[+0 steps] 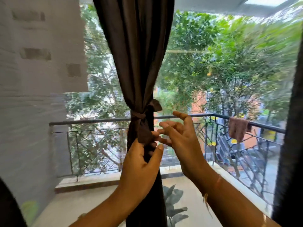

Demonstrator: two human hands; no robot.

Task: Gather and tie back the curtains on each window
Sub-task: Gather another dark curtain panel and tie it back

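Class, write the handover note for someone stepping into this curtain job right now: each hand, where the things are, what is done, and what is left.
Left hand: grips the gathered dark curtain just below the knot.
Right hand: open, fingers spread, beside the curtain, holding nothing.
Tie-back: wrapped round the bundle and knotted.
Done: this curtain is gathered and tied.
Left: release it, probably after checking the knot. Then see to the second dark curtain at the right edge; this view does not show whether it is tied.
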